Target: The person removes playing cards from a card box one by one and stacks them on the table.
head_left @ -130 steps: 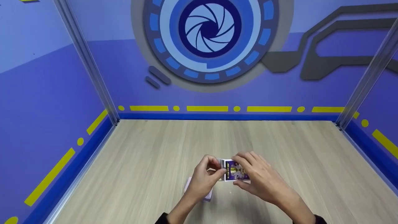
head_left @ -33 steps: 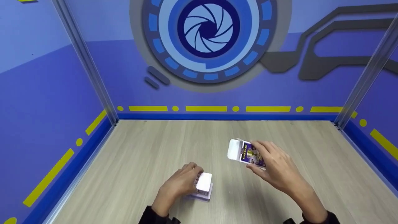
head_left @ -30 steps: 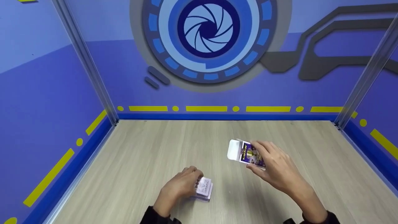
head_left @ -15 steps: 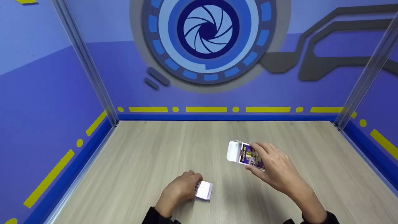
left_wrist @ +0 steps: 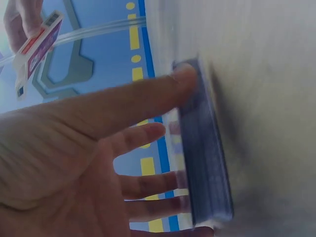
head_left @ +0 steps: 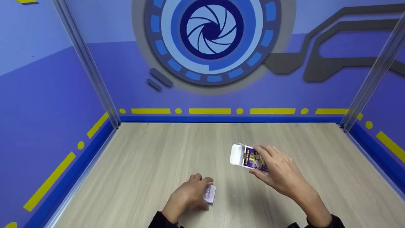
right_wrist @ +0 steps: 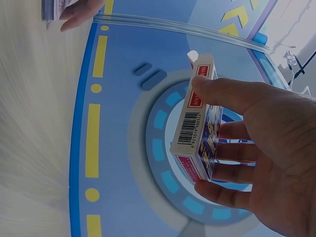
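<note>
In the head view, a deck of cards [head_left: 209, 193] lies on the table at the front middle. My left hand [head_left: 190, 195] reaches over its left side, fingers spread. The left wrist view shows the thumb's tip overlapping one end of the deck [left_wrist: 205, 153], with fairly straight fingers along its far side; whether they press it is hard to tell. Further right, my right hand [head_left: 280, 172] holds a small purple card box [head_left: 253, 159] above the table, its white end flap [head_left: 236, 154] folded out to the left. In the right wrist view, thumb and fingers grip the box [right_wrist: 197, 123], barcode side showing.
The light wood table [head_left: 158, 152] is bounded by a blue panel [head_left: 196, 95] at the back and panels at both sides. Metal posts [head_left: 91, 66] stand at the back corners.
My left hand has lowered cards onto the others on the table, making one deck, and its fingers have then spread over it. Earlier both hands were at the box; its flap now stands out.
</note>
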Demonstrator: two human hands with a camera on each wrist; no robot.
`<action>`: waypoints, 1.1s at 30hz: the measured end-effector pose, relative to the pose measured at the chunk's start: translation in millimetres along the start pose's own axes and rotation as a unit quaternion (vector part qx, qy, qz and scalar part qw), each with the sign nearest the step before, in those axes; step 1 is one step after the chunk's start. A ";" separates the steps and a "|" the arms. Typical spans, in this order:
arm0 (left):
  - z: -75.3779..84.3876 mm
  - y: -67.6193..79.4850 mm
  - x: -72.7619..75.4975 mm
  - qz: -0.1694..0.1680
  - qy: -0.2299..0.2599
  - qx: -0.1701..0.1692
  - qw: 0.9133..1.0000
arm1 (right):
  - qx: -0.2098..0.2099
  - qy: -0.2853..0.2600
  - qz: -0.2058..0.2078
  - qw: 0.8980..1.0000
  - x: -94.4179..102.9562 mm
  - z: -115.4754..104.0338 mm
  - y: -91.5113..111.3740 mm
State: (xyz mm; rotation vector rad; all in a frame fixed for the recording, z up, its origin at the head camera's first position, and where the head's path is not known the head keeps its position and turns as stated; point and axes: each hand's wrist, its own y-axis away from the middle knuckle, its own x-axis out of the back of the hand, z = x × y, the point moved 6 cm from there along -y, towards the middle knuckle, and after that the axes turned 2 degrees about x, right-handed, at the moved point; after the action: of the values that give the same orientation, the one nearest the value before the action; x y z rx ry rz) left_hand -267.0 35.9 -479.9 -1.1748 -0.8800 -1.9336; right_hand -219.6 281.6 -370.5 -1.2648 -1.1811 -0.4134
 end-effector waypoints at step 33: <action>5.5 -4.0 -6.0 0.018 -0.007 -0.004 1.000 | 0.000 0.002 -0.010 1.000 -2.7 -0.8 0.5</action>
State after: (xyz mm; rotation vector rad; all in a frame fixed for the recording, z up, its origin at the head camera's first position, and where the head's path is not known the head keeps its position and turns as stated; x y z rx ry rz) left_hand -265.9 43.7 -484.2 -1.2011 -0.8529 -1.9032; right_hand -220.0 280.2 -372.9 -1.2523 -1.1916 -0.4307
